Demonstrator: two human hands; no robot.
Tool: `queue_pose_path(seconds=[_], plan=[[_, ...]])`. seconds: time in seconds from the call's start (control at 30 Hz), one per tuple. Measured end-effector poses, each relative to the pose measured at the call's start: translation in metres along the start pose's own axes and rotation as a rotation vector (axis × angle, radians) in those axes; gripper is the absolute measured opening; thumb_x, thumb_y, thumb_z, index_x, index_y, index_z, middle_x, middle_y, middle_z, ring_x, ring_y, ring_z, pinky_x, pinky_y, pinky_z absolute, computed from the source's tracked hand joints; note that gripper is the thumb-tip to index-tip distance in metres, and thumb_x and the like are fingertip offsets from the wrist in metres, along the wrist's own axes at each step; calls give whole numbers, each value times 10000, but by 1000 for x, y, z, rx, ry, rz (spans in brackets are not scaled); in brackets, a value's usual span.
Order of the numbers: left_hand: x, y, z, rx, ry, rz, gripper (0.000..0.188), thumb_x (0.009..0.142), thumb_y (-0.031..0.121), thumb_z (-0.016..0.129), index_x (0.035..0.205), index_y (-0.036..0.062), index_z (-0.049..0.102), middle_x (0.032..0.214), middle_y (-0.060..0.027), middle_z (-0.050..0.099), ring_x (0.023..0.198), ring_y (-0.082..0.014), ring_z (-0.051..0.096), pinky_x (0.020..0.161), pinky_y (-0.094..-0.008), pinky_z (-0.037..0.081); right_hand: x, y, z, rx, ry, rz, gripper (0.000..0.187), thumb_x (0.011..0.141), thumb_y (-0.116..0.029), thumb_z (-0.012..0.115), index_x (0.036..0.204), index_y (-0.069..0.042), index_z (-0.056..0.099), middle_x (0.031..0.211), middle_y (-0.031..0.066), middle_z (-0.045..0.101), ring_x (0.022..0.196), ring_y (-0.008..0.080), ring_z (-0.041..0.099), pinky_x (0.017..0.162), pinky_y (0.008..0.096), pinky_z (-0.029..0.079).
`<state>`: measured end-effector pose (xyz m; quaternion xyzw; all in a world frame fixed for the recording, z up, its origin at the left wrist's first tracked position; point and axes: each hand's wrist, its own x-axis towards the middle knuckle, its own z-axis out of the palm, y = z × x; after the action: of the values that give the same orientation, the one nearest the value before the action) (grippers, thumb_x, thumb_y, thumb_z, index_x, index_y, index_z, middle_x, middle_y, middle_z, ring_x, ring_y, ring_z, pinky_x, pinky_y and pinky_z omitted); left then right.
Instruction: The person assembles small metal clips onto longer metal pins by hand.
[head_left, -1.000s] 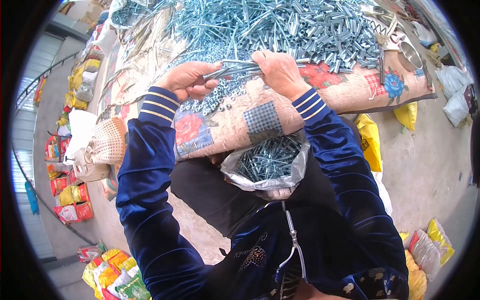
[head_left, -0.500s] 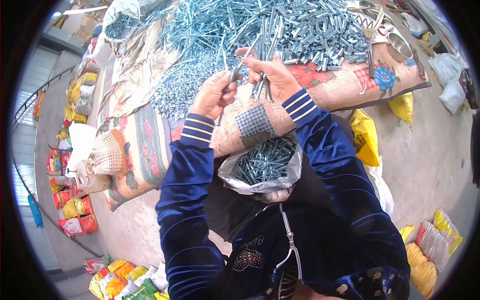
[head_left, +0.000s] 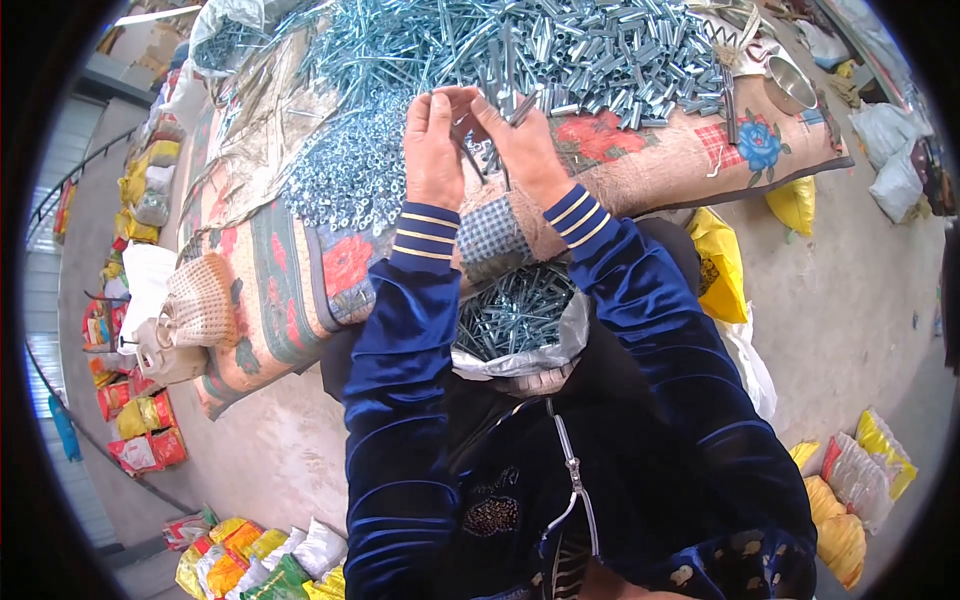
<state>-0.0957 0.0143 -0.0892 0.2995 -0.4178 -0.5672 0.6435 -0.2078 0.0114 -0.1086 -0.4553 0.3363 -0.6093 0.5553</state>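
My left hand (head_left: 434, 150) and my right hand (head_left: 522, 148) are close together over the near edge of the padded quilt. Both are curled round a small bunch of long metal bolts (head_left: 471, 160). The lower ends of the bolts stick out between my palms; my fingers hide much of the rest. Just beyond lie heaps of long thin bolts (head_left: 385, 40), short metal sleeves (head_left: 620, 55) and small nuts (head_left: 345, 175). Below my hands, in my lap, a pale plastic bag (head_left: 572, 335) holds many metal bolts (head_left: 510, 315).
A patterned quilt (head_left: 285, 290) covers the work surface. A metal bowl (head_left: 790, 85) sits at the far right. A woven basket (head_left: 200, 300) stands at the left edge. A yellow bag (head_left: 718, 265) is right of my knees, and several colourful bags lie on the floor.
My hands have come closer together, with the left turned more upright and its fingers reaching toward the right. The bunch of bolts is now between both hands. The view has shifted slightly.
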Motion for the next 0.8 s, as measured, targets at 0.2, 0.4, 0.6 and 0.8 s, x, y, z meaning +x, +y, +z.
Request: queue_pose_path(seconds=[0.2, 0.4, 0.6, 0.8], plan=[[-9, -13, 15, -8, 51, 78, 318, 1004, 258, 384, 1157, 25, 539, 1127, -132, 593, 1053, -208, 554, 929, -331, 437, -7, 17, 3, -601, 139, -602, 287, 793, -214, 716, 951, -14, 585, 795, 103, 566, 722, 222, 565, 647, 322, 467], [-22, 5, 30, 478, -174, 195, 524, 1017, 372, 264, 1378, 1, 346, 1309, -139, 500, 1188, -198, 456, 1039, -312, 320, -6, -1, -15, -403, -39, -356, 280, 786, -183, 721, 946, -11, 567, 798, 73, 592, 708, 157, 558, 640, 292, 463], [-24, -4, 6, 373, -112, 167, 598, 942, 270, 542, 1408, 4, 278, 1368, -193, 414, 1208, -211, 449, 1008, -310, 359, 0, -2, -23, -22, -36, -155, 211, 876, -208, 657, 951, -34, 565, 755, 19, 611, 652, 83, 563, 603, 224, 464], [-41, 5, -7, 428, -473, -327, 622, 704, 182, 811, 1197, -32, 498, 1059, -139, 602, 1017, -168, 563, 848, -286, 468, -12, -32, -12, 425, -289, 62, 205, 907, -252, 606, 948, -56, 559, 727, 32, 572, 671, 131, 576, 673, 266, 509]])
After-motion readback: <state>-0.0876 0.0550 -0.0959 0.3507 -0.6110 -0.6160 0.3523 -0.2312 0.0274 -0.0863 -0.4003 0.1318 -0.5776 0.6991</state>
